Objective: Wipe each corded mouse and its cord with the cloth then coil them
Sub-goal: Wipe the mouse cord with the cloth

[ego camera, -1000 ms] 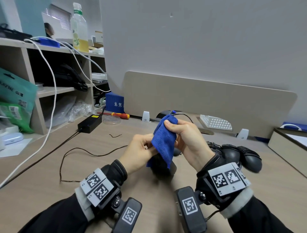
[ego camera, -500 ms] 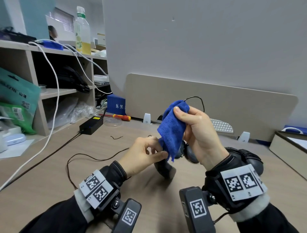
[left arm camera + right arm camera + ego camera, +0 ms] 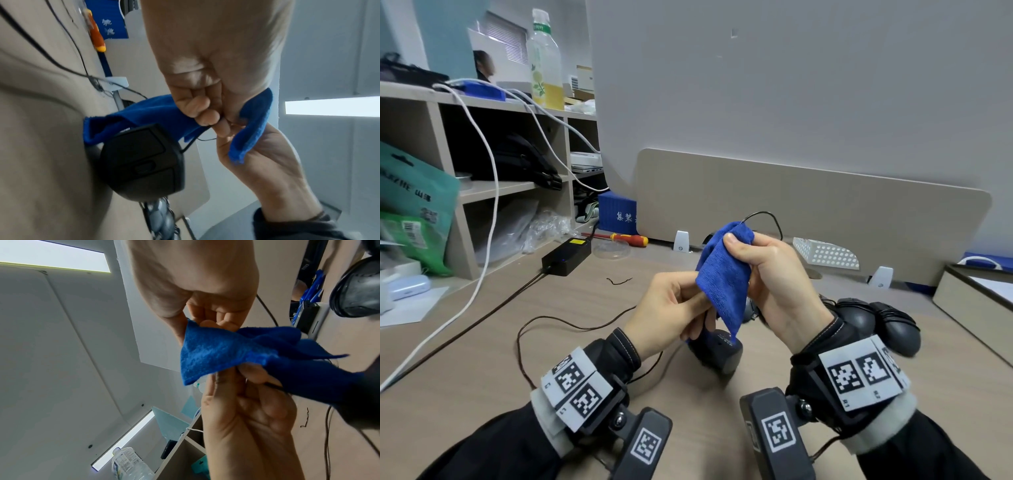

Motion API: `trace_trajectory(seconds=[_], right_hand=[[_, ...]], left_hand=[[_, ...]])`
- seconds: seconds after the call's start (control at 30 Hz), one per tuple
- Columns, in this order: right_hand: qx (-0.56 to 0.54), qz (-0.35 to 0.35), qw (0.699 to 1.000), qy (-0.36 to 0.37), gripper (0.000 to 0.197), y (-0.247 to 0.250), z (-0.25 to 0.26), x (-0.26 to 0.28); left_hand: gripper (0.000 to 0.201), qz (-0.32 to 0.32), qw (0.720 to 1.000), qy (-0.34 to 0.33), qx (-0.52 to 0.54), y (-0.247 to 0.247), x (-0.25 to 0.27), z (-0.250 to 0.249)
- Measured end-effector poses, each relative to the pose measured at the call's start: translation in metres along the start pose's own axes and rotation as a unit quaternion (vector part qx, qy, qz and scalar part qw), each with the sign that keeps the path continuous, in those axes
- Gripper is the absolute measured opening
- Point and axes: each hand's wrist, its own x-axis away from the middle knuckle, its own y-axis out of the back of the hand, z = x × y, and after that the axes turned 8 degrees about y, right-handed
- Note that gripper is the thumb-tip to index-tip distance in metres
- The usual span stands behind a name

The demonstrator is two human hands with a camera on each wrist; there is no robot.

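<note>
Where hands [image 3: 774,287] meet, cloth [image 3: 726,281].

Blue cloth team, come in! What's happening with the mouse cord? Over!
Right hand pinches blue cloth round cord. Left hand pinches cord below. Mouse on desk. Nothing blocking.

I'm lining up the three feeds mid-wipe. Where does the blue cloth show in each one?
Head: blue cloth at centre, pinched in the right hand, above the black mouse.
Left wrist: cloth mid-frame, draped from the fingers over the mouse.
Right wrist: cloth centre to right edge.
Shared landmark: the thin black cord, also visible in the left wrist view.
</note>
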Motion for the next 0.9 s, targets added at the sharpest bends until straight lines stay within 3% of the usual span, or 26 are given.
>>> trace_trajectory(seconds=[0.07, 0.17, 0.33, 0.57, 0.67, 0.77, 0.9], right_hand=[[-0.007, -0.007, 1.0, 0.006, 0.019, -0.001, 0.003, 0.002], [-0.035, -0.018, 0.998, 0.046, 0.013, 0.004, 0.016, 0.002], [-0.072, -0.007, 0.993, 0.094, 0.012, 0.014, 0.034, 0.002], [-0.06, 0.006, 0.996, 0.066, 0.018, 0.02, 0.021, -0.006], [-0.093, 0.036, 0.995, 0.027, 0.027, 0.022, 0.013, -0.007], [-0.129, 0.092, 0.987, -0.024, 0.018, 0.018, 0.006, -0.004], [-0.086, 0.149, 0.984, -0.04, 0.016, 0.013, -0.003, -0.001]], left_hand=[[0.034, 0.009, 1.0, 0.009, -0.021, 0.001, 0.001, 0.001], [0.019, 0.031, 0.997, 0.047, -0.058, 0.001, 0.001, 0.005], [0.018, 0.069, 0.993, 0.059, -0.07, -0.001, 0.004, 0.005], [0.019, -0.052, 0.997, 0.007, 0.054, 0.002, 0.0, -0.007], [0.016, -0.074, 0.997, -0.018, 0.034, 0.005, 0.001, -0.007], [0.024, -0.07, 0.997, -0.028, 0.004, 0.005, 0.002, -0.008], [0.025, -0.09, 0.995, -0.02, -0.037, 0.005, 0.001, -0.005]])
